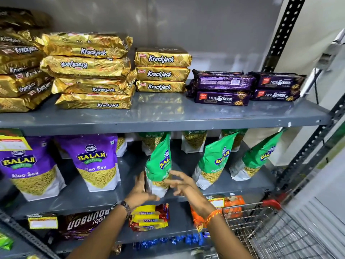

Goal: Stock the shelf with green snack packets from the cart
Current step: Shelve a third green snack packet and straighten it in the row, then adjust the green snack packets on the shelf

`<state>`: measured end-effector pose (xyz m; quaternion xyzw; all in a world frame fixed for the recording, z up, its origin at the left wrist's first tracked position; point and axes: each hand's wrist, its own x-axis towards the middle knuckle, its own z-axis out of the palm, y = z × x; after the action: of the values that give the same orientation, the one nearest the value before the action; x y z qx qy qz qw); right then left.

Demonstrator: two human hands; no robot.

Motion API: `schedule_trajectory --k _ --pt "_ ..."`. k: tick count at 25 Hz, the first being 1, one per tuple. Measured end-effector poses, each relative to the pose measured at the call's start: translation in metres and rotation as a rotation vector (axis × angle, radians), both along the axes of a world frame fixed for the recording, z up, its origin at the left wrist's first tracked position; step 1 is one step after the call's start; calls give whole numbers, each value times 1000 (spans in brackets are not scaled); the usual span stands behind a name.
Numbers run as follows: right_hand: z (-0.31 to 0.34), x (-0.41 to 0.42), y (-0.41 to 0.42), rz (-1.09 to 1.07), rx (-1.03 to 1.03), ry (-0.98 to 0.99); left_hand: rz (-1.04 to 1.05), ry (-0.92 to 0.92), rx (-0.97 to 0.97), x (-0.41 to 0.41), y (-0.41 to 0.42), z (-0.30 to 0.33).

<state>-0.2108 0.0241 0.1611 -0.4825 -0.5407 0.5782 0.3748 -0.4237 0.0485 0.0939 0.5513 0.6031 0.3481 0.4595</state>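
A green Balaji snack packet (159, 161) stands upright on the middle grey shelf (93, 199), near its front edge. My left hand (140, 191) presses against the packet's lower left side. My right hand (183, 184) is at its lower right with the fingers spread and blurred, touching or just off the packet. Two more green packets (216, 161) (259, 156) lean to the right of it, and several green ones stand in a row behind (194, 141). The wire cart (270, 230) with a red handle is at the lower right.
Purple Balaji Aloo Sev bags (95, 159) stand on the left of the same shelf. The shelf above holds gold Krackjack stacks (93, 71) and purple Hide & Seek packs (222, 90). Below sit Bourbon (84, 223) and Marie packs (149, 217). A perforated upright (283, 34) bounds the right side.
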Motion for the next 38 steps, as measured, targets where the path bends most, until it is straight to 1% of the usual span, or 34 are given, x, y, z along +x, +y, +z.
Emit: schedule_trajectory --k 1,2,3,4,5,6,7,9,10,12,13,15,18,23,28,32,34,36,38 --pt "-5 10 -3 -181 52 35 57 60 36 1 -3 -1" --pt "-13 25 -6 -406 105 49 142 70 67 8 -7 -2" --pt "-20 40 -7 -613 140 22 236 37 89 20 -13 -2" --pt "-26 56 -8 -748 143 -40 331 -2 108 33 -17 -2" --pt "-29 69 -6 -806 106 -86 414 -30 116 44 -20 -2" --pt "-31 78 0 -783 49 -120 481 -32 126 51 -21 -2" --pt "-35 86 8 -700 17 -161 528 -18 130 54 -19 -2" --pt "-39 98 26 -546 53 -284 572 19 136 51 -11 -1" --pt "-38 100 32 -485 78 -313 571 38 149 45 -9 -3" --pt "-36 104 42 -404 92 -241 526 46 185 30 -3 -8" --pt "-37 106 45 -391 94 -235 484 48 200 21 -1 -10" --pt "-42 106 47 -431 78 -286 376 50 212 2 4 -9" --pt "-52 94 44 -562 99 -403 257 48 204 -19 11 -8" --pt "-63 69 48 -660 138 -459 164 -50 139 -33 16 -8" --pt "-66 69 54 -655 137 -511 113 -111 110 -34 17 -9" --pt "-66 73 50 -628 144 -484 86 -128 90 -34 19 -10" --pt "-68 88 40 -657 102 -399 90 -134 67 -35 18 -13" --pt "-67 114 25 -784 84 -268 115 -137 64 -33 16 -15" --pt "-60 152 24 -940 115 -173 173 -142 80 -28 18 -15"
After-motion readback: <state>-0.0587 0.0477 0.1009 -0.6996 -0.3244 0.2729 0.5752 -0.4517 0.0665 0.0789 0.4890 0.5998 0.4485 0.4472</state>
